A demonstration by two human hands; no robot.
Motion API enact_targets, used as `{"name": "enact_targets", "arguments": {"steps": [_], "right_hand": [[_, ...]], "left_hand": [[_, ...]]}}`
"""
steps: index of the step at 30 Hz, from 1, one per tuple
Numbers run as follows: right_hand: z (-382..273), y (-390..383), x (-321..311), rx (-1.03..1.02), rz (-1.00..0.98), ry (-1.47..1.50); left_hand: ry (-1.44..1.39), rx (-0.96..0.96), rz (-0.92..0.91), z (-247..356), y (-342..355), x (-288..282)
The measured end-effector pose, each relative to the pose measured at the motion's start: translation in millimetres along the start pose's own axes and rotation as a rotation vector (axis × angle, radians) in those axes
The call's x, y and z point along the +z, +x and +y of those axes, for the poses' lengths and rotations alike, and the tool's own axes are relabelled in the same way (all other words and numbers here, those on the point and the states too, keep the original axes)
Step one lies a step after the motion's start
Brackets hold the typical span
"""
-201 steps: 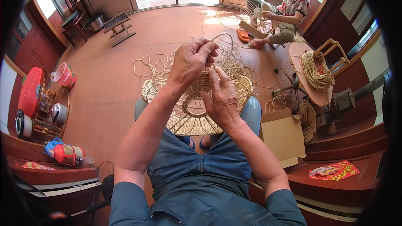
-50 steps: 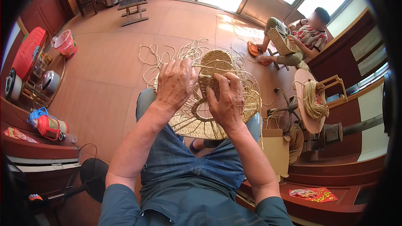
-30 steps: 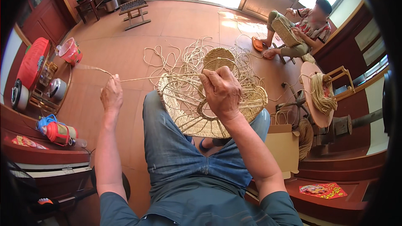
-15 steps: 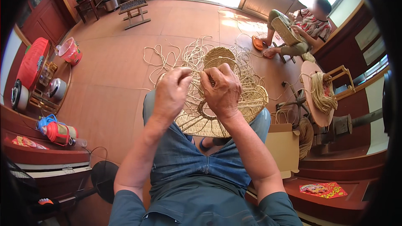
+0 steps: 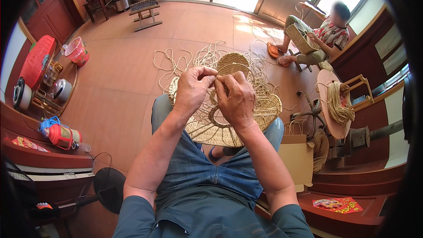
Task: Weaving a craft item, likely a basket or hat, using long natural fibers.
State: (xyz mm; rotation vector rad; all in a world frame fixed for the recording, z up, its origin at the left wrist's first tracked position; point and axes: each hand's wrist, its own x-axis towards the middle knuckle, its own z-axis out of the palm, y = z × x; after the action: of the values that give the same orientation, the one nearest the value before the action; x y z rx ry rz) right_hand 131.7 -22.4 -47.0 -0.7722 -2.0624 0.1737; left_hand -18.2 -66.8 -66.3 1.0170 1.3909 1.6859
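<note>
Wickerwork (image 5: 211,137), beneath right hand (image 5: 238,100); touching — apparently

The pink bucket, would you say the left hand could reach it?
Probably not: the left hand is at the woven piece, and a stretch of floor separates it from the pink bucket.

The left hand (image 5: 192,89) and right hand (image 5: 237,98) have their grips pinched close together over a woven straw piece (image 5: 212,137) at the knees (image 5: 274,135), with loose cords (image 5: 207,56) on the floor (image 5: 114,83) and another person (image 5: 331,35) sitting near an orange shoe (image 5: 272,50).
</note>
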Motion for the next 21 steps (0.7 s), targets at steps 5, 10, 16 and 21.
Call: {"name": "enact_targets", "arguments": {"steps": [5,10,16,21], "right_hand": [[-1.5,-0.1,-1.6,0.028,-0.035,-0.019],[-0.9,-0.6,0.5,0.031,-0.032,-0.016],[-0.5,-1.7,-0.5,0.026,-0.035,0.0],[2.3,-1.8,-9.6,0.094,-0.038,0.12]], "left_hand": [[0.11,0.05,0.095,13.0,-4.7,3.8],[0.1,-0.105,0.034,18.9,-5.6,1.1],[0.233,0.089,0.079,10.8,-3.8,2.1],[0.487,0.268,-0.011,22.1,-7.9,1.5]]}}
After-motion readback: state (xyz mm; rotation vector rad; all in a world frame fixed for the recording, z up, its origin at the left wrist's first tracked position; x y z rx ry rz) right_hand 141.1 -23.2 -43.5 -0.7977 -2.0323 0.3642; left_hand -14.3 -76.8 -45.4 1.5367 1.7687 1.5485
